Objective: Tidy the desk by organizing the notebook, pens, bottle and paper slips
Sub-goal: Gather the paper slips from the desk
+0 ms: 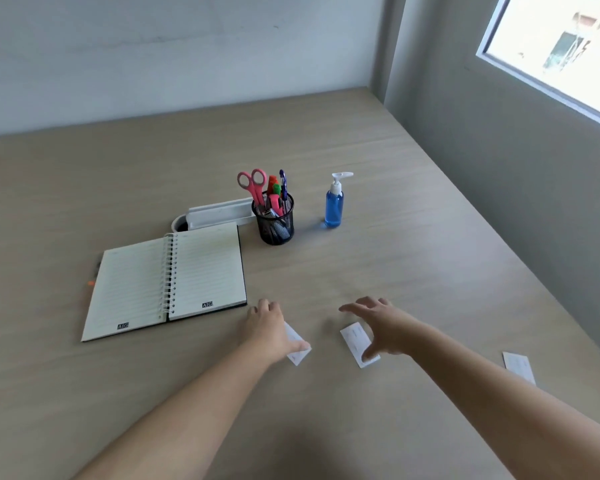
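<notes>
A spiral notebook (168, 280) lies open on the desk (413, 278), left of centre. Behind it stands a black mesh cup (274, 221) with pens and pink scissors (253, 183). A blue pump bottle (334, 206) stands upright to the cup's right. My left hand (269, 325) rests flat on one white paper slip (297, 346), its thumb pressing the slip. My right hand (383, 325) hovers with fingers spread over a second slip (355, 339), thumb touching its near corner. A third slip (518, 365) lies far right, beside my right forearm.
A white tray-like holder (215, 214) sits behind the notebook. An orange-tipped pen (91, 282) peeks out at the notebook's left edge. Walls bound the desk at the back and right, with a window (561, 46) upper right.
</notes>
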`<move>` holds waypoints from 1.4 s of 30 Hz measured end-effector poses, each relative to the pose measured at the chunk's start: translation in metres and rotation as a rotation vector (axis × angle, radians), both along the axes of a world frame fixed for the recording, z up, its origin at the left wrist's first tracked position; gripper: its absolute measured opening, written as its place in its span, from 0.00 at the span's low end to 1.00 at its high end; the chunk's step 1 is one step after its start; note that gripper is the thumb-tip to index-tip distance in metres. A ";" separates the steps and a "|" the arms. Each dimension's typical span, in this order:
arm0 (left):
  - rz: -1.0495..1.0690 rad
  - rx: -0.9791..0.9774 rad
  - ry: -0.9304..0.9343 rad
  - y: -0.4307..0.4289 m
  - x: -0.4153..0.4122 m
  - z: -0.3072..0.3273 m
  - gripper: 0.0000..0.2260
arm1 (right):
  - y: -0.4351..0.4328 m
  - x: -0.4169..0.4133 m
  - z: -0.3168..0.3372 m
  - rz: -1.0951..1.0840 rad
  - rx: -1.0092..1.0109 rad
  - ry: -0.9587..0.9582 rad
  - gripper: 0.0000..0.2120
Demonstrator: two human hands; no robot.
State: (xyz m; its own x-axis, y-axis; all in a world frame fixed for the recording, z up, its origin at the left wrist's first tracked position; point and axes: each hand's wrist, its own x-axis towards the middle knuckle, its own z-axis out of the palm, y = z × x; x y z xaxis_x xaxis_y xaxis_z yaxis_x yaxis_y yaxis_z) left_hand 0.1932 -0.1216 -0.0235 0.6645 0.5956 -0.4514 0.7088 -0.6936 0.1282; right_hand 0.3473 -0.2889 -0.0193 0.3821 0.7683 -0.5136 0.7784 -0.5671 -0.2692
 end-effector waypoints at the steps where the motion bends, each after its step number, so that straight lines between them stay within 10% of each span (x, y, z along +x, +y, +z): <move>1: 0.051 0.015 -0.017 -0.009 -0.002 -0.005 0.42 | 0.001 -0.004 0.000 0.013 -0.014 -0.033 0.46; 12: 0.159 0.060 0.023 -0.027 0.003 -0.014 0.38 | 0.006 -0.024 0.004 -0.027 -0.078 -0.147 0.39; 21: 0.420 -0.375 -0.408 -0.019 -0.011 -0.017 0.06 | 0.000 -0.011 -0.006 -0.127 0.027 -0.098 0.31; 31: 0.738 -1.225 -0.652 -0.026 0.004 0.010 0.07 | -0.023 -0.026 0.008 -0.999 0.642 0.914 0.03; 42: 0.463 -1.083 -0.577 -0.077 0.043 0.019 0.10 | -0.058 -0.023 0.008 -0.968 0.749 0.613 0.13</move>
